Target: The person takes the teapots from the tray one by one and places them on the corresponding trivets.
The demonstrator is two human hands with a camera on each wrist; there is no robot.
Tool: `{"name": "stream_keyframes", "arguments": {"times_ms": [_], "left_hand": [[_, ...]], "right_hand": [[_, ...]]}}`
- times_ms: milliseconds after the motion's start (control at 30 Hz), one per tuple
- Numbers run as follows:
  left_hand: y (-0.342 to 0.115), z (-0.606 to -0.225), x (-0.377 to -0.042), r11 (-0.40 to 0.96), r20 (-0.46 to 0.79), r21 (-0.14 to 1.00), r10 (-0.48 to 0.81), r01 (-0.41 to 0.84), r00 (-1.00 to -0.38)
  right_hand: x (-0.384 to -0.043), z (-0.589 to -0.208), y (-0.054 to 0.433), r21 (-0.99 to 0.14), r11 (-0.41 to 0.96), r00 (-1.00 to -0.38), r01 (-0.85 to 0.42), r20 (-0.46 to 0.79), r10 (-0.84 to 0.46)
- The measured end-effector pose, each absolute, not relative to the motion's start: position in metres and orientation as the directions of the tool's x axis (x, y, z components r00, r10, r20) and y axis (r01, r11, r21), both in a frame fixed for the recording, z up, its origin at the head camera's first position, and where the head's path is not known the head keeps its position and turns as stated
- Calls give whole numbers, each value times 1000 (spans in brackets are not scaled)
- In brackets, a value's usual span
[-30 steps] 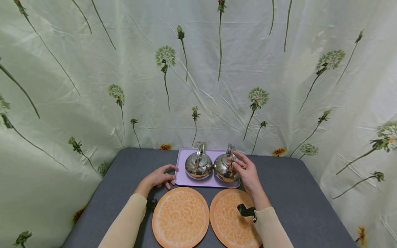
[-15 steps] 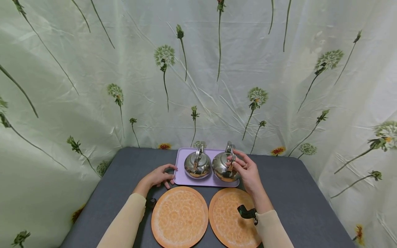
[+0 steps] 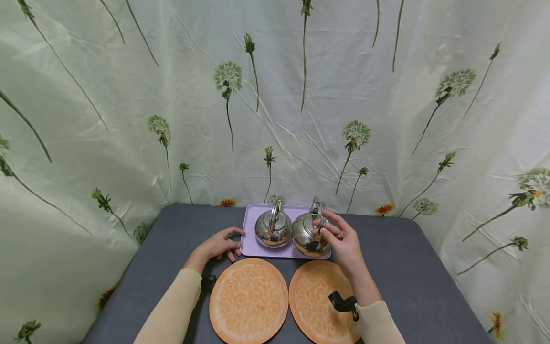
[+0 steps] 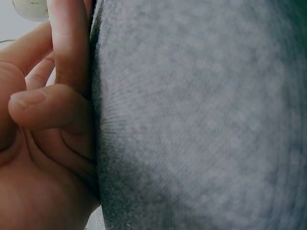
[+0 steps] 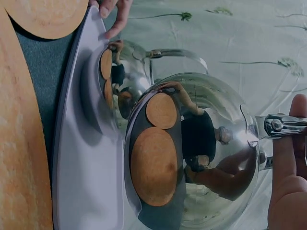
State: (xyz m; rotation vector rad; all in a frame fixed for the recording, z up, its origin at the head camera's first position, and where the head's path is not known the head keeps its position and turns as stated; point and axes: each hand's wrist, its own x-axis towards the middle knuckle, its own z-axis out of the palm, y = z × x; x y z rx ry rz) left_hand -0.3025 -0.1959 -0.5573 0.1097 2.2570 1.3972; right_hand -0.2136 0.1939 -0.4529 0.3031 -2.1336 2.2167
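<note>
My right hand (image 3: 345, 242) grips the upright handle of a shiny steel kettle (image 3: 306, 235) at the right end of a purple tray (image 3: 250, 244). The right wrist view shows this kettle (image 5: 216, 182) close over the tray floor, slightly tilted, with fingers around the handle. A matching kettle (image 3: 271, 230) stands on the tray just to its left. At the tray's left rim rests my left hand (image 3: 219, 243), its fingertips touching the edge. The left wrist view has this hand (image 4: 43, 129) with its thumb bent, beside grey cloth; the tray contact is hidden there.
Two round orange placemats (image 3: 249, 301), the right placemat (image 3: 315, 291) under my right forearm, lie in front of the tray. A dark grey cloth (image 3: 412, 282) covers the table. Behind hangs a pale dandelion-print curtain (image 3: 283, 95).
My right hand has brought the right kettle a little leftward and toward me, closer to the other kettle. My left hand has stayed at the tray's rim.
</note>
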Motion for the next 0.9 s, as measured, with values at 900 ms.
{"name": "stream_keyframes", "arguments": {"times_ms": [900], "left_hand": [[-196,-555,-302,474,-362,860,307,-189,-880]], "right_hand": [[-165,-442,178,-965,-62,-957,-254,260,-129]]}}
